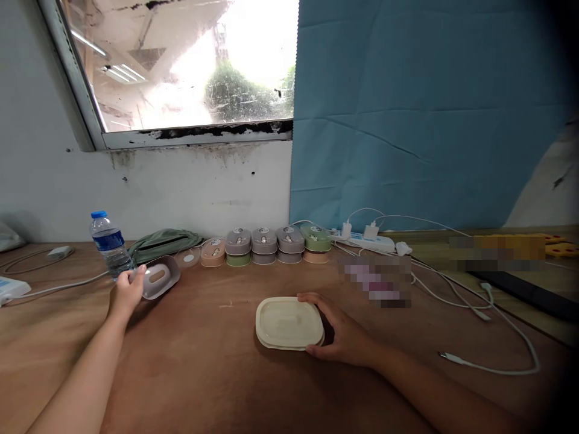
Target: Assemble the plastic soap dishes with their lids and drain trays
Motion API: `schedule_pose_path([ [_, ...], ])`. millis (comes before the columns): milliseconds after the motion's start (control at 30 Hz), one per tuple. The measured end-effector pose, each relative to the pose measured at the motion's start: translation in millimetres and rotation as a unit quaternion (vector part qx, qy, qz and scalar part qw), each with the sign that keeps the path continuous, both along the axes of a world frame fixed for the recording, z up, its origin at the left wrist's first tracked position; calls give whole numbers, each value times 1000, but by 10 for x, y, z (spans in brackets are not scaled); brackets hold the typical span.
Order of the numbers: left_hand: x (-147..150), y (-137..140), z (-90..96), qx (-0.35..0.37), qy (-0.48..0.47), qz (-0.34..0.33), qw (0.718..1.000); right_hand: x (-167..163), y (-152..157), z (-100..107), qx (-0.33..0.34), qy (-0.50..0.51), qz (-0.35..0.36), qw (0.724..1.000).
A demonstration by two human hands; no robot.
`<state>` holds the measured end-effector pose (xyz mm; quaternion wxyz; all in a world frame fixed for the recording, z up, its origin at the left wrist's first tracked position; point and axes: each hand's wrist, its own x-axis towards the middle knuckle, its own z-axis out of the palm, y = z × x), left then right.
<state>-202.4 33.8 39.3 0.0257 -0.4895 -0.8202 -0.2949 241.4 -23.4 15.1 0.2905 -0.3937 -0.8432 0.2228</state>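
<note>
At the left, my left hand (126,292) pinches the near edge of a grey plastic lid (168,282), which is tilted up and has an oval slot in it. Just behind that hand stands a water bottle (111,244) with a blue cap. In the middle of the table, a cream oval box (289,323) lies flat with its rounded top up. My right hand (344,334) grips its right end, fingers at the far edge and thumb at the near edge.
Along the wall stand several lidded boxes (265,241) in grey, green and pink, beside a green cloth pouch (165,244). A power strip (371,241) with chargers and white cables (497,371) occupies the right. The brown table (194,374) runs below a window and blue cloth.
</note>
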Motion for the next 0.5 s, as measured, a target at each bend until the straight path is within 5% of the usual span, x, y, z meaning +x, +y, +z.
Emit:
schedule_pose_path([
  [133,133,-55,58,18,105,-108,988,-2,-5,11,-1,1,-3,1000],
  [267,199,-38,44,-44,227,-199,952,2,6,4,4,-6,2,1000],
  [500,64,14,-37,-113,231,-256,932,18,22,-25,3,-7,6,1000],
])
